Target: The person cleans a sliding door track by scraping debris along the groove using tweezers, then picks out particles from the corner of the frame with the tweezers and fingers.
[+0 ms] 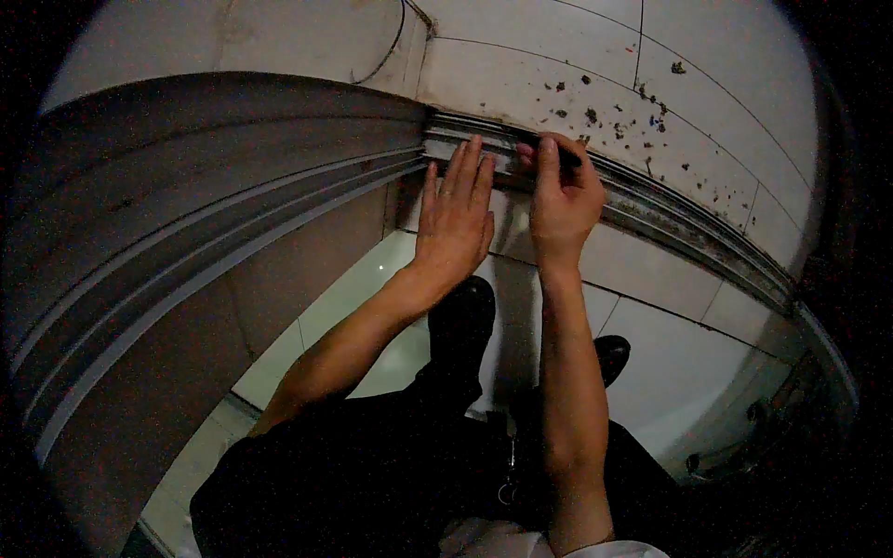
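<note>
A metal sliding-door track [688, 209] with parallel grooves and dirt in it runs from the corner toward the lower right. My left hand [454, 219] lies palm down at the track's left end, fingers stretched out, holding nothing. Just right of it, my right hand [566, 200] is closed, thumb and fingers pinched over the track. A dark slim object [564, 156] shows between those fingers; its kind cannot be made out, and part of it is hidden by the hand.
Dark crumbs of debris [590, 115] lie scattered on the tiled surface [735, 102] beyond the track. A grooved frame [233, 219] rises at the left. A thin dark cable [394, 48] hangs at the top. Below are my black shoes [474, 302] on light tiles.
</note>
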The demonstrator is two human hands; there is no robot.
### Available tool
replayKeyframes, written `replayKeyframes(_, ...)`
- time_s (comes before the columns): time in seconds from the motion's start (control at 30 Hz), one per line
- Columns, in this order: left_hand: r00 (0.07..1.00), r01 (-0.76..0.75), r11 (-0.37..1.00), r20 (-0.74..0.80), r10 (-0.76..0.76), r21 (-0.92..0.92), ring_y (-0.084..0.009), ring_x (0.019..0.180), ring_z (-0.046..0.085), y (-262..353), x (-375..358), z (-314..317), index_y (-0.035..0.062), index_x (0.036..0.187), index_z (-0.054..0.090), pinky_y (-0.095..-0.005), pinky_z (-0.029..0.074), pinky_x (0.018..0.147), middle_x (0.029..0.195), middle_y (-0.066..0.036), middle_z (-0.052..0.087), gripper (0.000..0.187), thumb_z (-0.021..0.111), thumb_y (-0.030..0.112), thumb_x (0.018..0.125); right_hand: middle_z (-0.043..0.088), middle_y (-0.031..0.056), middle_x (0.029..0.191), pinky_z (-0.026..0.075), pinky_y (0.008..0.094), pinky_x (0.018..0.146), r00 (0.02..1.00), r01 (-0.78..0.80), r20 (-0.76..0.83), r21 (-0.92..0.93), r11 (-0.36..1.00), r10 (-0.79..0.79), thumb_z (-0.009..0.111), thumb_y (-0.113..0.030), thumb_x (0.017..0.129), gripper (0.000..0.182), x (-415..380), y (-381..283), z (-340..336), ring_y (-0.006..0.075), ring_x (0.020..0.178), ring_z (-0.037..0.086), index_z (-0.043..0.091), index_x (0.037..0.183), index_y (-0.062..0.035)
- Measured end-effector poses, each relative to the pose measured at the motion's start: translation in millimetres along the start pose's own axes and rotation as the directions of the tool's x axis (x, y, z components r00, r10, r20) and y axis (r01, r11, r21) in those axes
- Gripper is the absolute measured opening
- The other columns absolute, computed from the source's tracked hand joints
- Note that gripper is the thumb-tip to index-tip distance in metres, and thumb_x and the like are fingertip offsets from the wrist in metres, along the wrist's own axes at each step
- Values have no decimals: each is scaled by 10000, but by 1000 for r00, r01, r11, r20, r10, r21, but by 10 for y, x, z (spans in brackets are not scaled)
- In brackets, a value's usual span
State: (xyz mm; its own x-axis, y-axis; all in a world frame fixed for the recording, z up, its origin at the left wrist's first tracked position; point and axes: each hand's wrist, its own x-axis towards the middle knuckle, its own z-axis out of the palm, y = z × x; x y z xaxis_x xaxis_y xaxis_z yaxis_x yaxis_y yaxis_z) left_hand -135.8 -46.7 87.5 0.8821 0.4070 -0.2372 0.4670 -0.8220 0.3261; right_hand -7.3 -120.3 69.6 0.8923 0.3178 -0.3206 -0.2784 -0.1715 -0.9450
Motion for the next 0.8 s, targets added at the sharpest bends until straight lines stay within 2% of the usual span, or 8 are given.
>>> replayKeyframes(0.07, 1000, 2, 1000, 2, -2, 5, -368, 1560, 261, 1, -1, -4, -37, 1538, 377, -602, 208, 1239, 1689, -225, 220, 720, 638, 105, 882, 775, 117, 949, 582, 304, 772, 997, 72, -1, -22, 997, -72, 652, -152, 1034, 206, -17, -22, 49, 191, 869, 760, 703, 1108, 33)
replayKeyframes(0.27, 1000, 8, 1000, -9, -7, 14, -367, 1559, 265, 20, -7, 9, -37, 1540, 369, -599, 205, 1241, 1691, -223, 218, 730, 640, 102, 877, 776, 139, 944, 594, 303, 786, 1000, -25, -17, 74, 997, 26, 624, -153, 1051, 220, 2, -54, 39, 208, 866, 770, 691, 1112, 47)
replayKeyframes(0.37, 1000, 2, 1000, -20, -2, 5, -367, 1559, 262, 11, -14, 24, -34, 1545, 360, -599, 208, 1240, 1691, -222, 216, 734, 638, 99, 879, 773, 151, 961, 599, 304, 800, 990, -144, 29, 218, 965, 141, 614, -154, 1060, 229, 13, -33, 36, 220, 887, 769, 680, 1131, 53)
replayKeyframes(0.47, 1000, 3, 1000, -11, -3, -11, -366, 1558, 265, -17, -24, 36, -32, 1548, 356, -596, 215, 1239, 1691, -221, 217, 733, 634, 93, 882, 767, 157, 986, 600, 303, 815, 948, -263, -4, 548, 794, 317, 614, -157, 1062, 237, 47, -174, 10, 214, 918, 761, 674, 1153, 54)
replayKeyframes(0.57, 1000, 2, 1000, -8, -2, -15, -363, 1559, 264, -16, -12, 25, -31, 1549, 355, -591, 216, 1239, 1692, -220, 214, 731, 631, 90, 884, 761, 163, 1009, 591, 311, 825, 993, -40, -107, 138, 990, 56, 634, -167, 1053, 251, 71, -218, -68, 208, 941, 752, 678, 1159, 56)
replayKeyframes(0.6, 1000, 3, 1000, -8, -3, -13, -363, 1560, 262, -8, -8, 27, -31, 1549, 355, -589, 217, 1239, 1692, -219, 213, 730, 631, 90, 884, 763, 148, 1006, 583, 318, 821, 997, 35, -58, -111, 993, -42, 650, -168, 1041, 251, 103, -193, -97, 204, 922, 750, 689, 1153, 53)
replayKeyframes(0.7, 1000, 1, 1000, -11, -1, -9, -365, 1561, 256, -8, -9, 50, -31, 1549, 353, -592, 219, 1238, 1692, -219, 211, 733, 632, 91, 883, 769, 126, 997, 578, 319, 805, 997, 14, -74, 7, 1000, -13, 659, -166, 1031, 243, 44, -187, -115, 201, 903, 753, 700, 1138, 49)
replayKeyframes(0.8, 1000, 8, 999, 24, -7, -39, -383, 1572, 214, -48, -24, 73, -22, 1572, 314, -596, 186, 1250, 1703, -223, 179, 793, 669, 117, 877, 770, 113, 991, 580, 312, 795, 1000, 10, 13, -173, 985, -8, 654, -147, 1031, 220, 63, -125, -125, 197, 892, 754, 704, 1131, 43)
